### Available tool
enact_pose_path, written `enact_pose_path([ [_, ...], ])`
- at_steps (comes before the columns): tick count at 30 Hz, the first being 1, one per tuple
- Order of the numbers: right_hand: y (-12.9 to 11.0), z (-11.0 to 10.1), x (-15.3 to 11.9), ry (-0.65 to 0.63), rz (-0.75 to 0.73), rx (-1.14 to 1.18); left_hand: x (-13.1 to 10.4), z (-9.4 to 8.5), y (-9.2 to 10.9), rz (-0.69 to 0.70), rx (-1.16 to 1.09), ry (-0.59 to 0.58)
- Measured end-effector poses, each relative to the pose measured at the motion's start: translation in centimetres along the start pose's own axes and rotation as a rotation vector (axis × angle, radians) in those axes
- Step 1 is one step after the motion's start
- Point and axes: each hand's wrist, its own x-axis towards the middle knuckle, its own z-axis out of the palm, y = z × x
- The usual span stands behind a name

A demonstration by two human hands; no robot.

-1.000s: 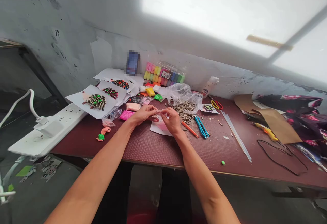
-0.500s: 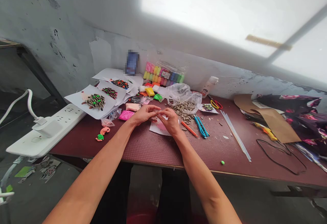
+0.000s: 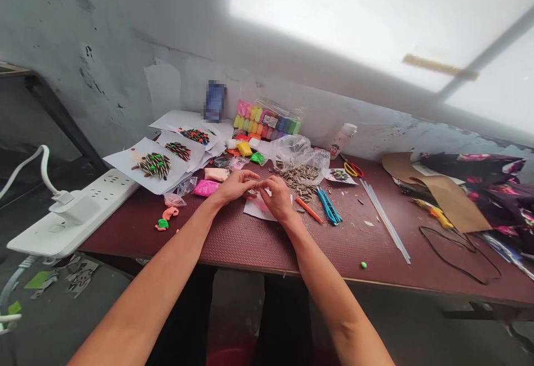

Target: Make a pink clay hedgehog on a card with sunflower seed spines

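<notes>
Grey plastered wall [image 3: 125,26], patchy and marked, behind a dark red textured tabletop [image 3: 250,249].

Dark floral cloth [image 3: 500,188], at the right end, beside torn brown paper [image 3: 459,202].

White multi-socket power strip [image 3: 37,238], at the left edge, a white plug seated in it.

Overlapping white paper sheets [image 3: 117,157], left rear, bearing seed clusters dotted with green and orange.

Clear package of multicoloured clay [image 3: 269,121], leaning against the wall.

Left hand [image 3: 238,187] and right hand [image 3: 276,198], near the middle, fingertips drawn narrowly together and almost meeting; whatever is pinched between them is too small to tell.

Crumpled clear plastic bag [image 3: 294,148], behind a heap of striped seeds [image 3: 301,177].

Small white sheet with a pink patch [image 3: 258,210], flat on the tabletop under the hands, partly hidden by them.

Translucent straight sticks [image 3: 386,221], lying slantwise toward the right.

White bottle [image 3: 342,139], by the wall.

Turquoise-handled tool [image 3: 329,207], right of the seeds' near edge; orange pen-like stick [image 3: 309,210] between it and the right hand.

Scissors with red and yellow handles [image 3: 352,169], behind.

Bright pink packet [image 3: 206,188], left of the left hand.

Green pellet [image 3: 364,265], near the front edge.
</notes>
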Motion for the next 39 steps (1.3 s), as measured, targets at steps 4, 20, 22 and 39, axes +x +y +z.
enact_pose_path([
  [4,-0.1,-0.1,-0.1,0.006,-0.026,-0.05,-0.1,0.2,0.1,-0.016,-0.005,-0.012],
  [20,-0.1,-1.0,0.7,0.224,0.329,0.621,0.2,-0.7,0.6,0.025,-0.005,0.173],
  [22,0.2,-1.0,0.9,0.199,0.393,0.729,0.2,-0.6,0.7,0.021,-0.012,0.202],
  [39,-0.6,-1.4,0.8,0.026,0.454,0.81,0.9,-1.8,0.1,0.148,-0.004,0.31],
])
